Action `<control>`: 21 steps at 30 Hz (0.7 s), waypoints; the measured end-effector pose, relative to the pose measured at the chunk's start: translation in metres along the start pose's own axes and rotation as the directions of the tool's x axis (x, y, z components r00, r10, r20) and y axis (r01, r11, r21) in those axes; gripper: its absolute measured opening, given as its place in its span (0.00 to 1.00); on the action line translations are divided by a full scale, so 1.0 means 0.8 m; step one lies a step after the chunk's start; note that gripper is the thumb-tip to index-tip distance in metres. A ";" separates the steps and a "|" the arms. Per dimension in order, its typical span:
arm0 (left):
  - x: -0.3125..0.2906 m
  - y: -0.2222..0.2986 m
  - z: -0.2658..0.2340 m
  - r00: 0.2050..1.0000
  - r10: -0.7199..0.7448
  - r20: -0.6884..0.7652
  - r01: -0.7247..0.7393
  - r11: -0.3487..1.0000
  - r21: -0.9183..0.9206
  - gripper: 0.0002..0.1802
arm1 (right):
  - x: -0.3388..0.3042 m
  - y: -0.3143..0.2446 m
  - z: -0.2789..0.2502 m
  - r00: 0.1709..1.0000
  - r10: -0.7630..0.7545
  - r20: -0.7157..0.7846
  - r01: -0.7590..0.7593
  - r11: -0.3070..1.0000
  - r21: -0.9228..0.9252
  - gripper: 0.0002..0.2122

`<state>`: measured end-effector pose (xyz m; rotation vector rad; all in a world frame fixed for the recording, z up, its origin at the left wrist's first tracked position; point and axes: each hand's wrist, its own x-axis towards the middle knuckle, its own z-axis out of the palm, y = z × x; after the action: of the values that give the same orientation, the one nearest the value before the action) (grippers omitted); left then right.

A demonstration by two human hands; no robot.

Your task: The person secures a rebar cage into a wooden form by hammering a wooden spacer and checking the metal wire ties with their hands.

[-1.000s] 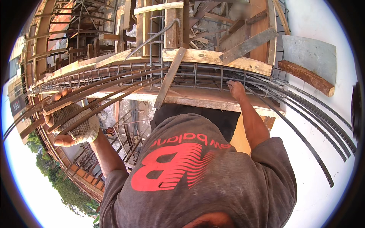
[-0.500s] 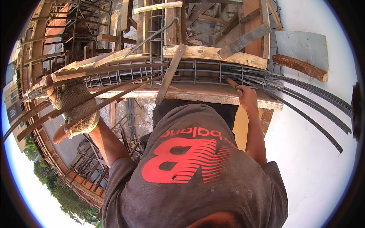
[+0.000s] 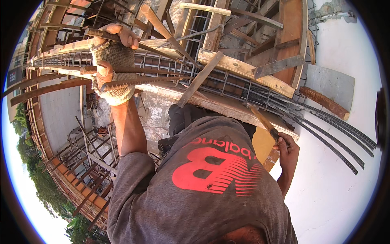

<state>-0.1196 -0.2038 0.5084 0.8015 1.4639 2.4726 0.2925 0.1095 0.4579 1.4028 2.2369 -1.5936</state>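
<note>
Since the earlier frame the left hand [image 3: 111, 65] has climbed from beside the beam up onto the ribbed steel bars [image 3: 134, 81], its knit glove closed around them, while the right hand [image 3: 287, 151] has dropped away from the rebar cage [image 3: 227, 83] and grips a wooden-handled tool [image 3: 263, 121]. Seen from the head camera, the bars run roughly level from left to right along the wooden formwork [image 3: 239, 69] — long, stiff, heavy and rough-ribbed rather than slippery, likely best held near the supported stretch, as the glove does now.
</note>
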 end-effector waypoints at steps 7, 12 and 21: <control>-0.016 -0.012 -0.009 0.999 0.022 -0.039 -0.023 0.999 -0.038 0.27 | 0.070 -0.020 0.045 0.913 -0.384 0.141 0.405 0.897 -0.179 0.11; -0.023 -0.011 -0.012 0.996 -0.002 -0.084 -0.002 0.999 -0.040 0.23 | 0.121 0.011 0.084 0.811 -0.540 0.226 0.566 0.625 -0.537 0.13; -0.018 0.012 0.003 0.998 0.066 -0.009 -0.066 0.997 0.041 0.38 | 0.257 0.219 0.065 0.877 -0.007 0.480 0.215 0.899 -0.380 0.26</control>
<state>-0.1047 -0.2124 0.5124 0.8590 1.5202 2.5054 0.2706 0.2080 0.2024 0.6907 2.2006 -1.1913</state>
